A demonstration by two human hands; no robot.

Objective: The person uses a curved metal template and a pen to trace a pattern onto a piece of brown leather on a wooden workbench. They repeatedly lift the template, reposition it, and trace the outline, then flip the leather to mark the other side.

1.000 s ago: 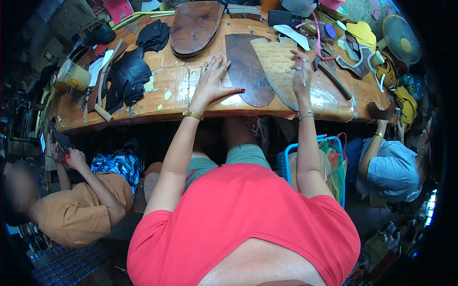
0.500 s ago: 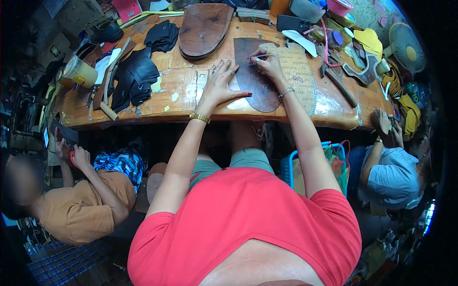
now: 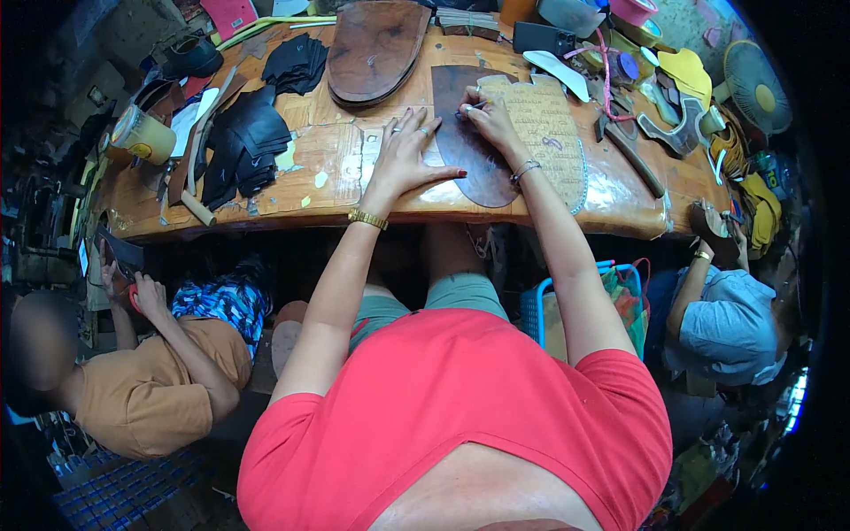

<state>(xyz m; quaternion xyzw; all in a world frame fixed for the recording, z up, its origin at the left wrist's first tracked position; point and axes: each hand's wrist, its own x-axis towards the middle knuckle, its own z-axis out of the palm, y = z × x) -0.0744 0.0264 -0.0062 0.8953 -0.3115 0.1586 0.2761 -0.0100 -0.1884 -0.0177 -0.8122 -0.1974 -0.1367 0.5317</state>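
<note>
A dark brown leather piece (image 3: 482, 181) with a rounded near end lies on the wooden table. My left hand (image 3: 409, 152) rests on its left edge with fingers spread, thumb reaching onto the leather. Over the middle of the leather, my right hand (image 3: 487, 118) is closed in a writing grip on a slim pen, its tip close to the surface. Most of the pen is hidden by my fingers. Just right of the leather, partly behind my right wrist, lies a tan pattern sheet (image 3: 542, 124) covered in handwriting.
A stack of brown leather pieces (image 3: 376, 53) lies farther back. Black leather pieces (image 3: 243, 146) are piled at left. A hammer (image 3: 633, 159) lies at right, near a white-bladed tool (image 3: 677, 128). Co-workers sit at left, holding red-handled scissors (image 3: 134, 298), and at right.
My right hand has shifted slightly left over the leather, and the pen has tilted so less of it shows. My left hand stays in place on the leather's edge.
</note>
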